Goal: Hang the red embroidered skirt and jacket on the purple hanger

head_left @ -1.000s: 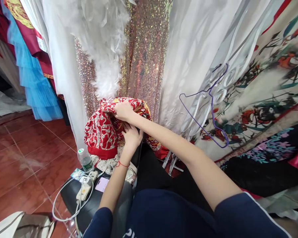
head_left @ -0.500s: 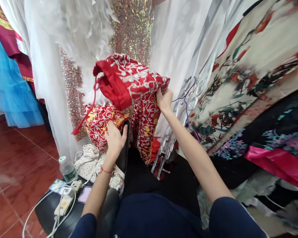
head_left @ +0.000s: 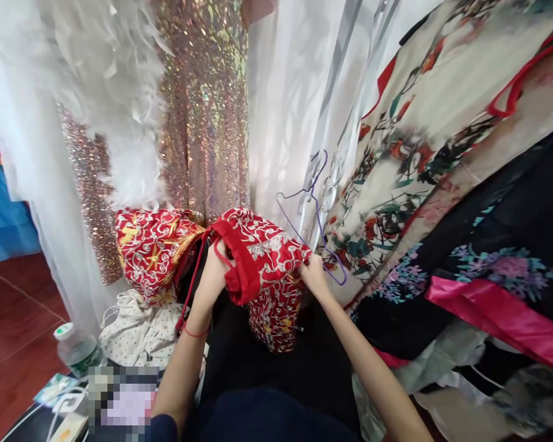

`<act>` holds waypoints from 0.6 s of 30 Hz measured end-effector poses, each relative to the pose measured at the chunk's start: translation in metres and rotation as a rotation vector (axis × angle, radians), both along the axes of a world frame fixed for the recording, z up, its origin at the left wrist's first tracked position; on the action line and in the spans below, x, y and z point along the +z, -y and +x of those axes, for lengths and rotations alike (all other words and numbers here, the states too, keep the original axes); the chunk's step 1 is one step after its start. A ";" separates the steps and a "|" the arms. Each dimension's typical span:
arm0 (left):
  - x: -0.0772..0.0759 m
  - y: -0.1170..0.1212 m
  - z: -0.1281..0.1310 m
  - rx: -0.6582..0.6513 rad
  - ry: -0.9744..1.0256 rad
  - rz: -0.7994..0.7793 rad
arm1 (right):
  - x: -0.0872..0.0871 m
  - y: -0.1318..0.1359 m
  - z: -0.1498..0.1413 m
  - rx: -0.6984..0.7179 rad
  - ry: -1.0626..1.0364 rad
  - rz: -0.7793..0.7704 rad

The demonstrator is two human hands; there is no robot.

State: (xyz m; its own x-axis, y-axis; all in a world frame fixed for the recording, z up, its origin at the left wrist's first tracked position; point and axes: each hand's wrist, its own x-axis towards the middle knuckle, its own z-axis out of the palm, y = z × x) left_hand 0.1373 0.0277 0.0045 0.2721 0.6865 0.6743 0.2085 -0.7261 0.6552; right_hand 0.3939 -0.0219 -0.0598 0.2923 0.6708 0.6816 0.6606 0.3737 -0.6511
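A red garment with silver embroidery (head_left: 267,258) hangs between my two hands in front of me. My left hand (head_left: 214,270) grips its red-lined edge, fingers closed around the fabric. My right hand (head_left: 314,275) pinches the other end of the same piece. A red cord dangles from the garment past my left wrist. A second red embroidered garment with gold motifs (head_left: 154,245) lies bunched to the left, apart from my hands.
White feathered and sheer dresses (head_left: 92,92), a sequined gown (head_left: 203,123) and floral robes (head_left: 433,123) hang close around. A purple wire hanger (head_left: 317,209) hangs to the right. A water bottle (head_left: 76,351), a spotted cloth (head_left: 138,331) and cables sit low left.
My right hand lifted the silver-embroidered garment off the pile and brought it down and toward me. My left hand left the pile and took hold of the garment's red-lined edge.
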 end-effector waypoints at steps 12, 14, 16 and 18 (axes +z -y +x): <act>0.001 -0.006 -0.001 -0.107 -0.876 -0.062 | -0.095 -0.013 0.023 0.074 -0.076 -0.224; -0.012 -0.013 -0.015 -0.327 -0.902 -0.209 | -0.097 -0.014 0.035 0.020 -0.125 -0.198; -0.029 -0.016 -0.020 -0.351 -0.792 -0.292 | -0.098 -0.014 0.046 -0.041 -0.174 -0.181; -0.053 -0.016 -0.012 -0.174 -0.724 -0.243 | -0.100 -0.013 0.055 -0.093 -0.214 -0.181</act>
State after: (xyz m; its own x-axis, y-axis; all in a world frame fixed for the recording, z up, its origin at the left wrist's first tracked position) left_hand 0.1252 0.0436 -0.0483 0.7036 0.6996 0.1245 0.5410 -0.6410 0.5444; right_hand 0.4485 -0.0086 -0.1594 0.4825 0.7396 0.4693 0.5267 0.1831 -0.8301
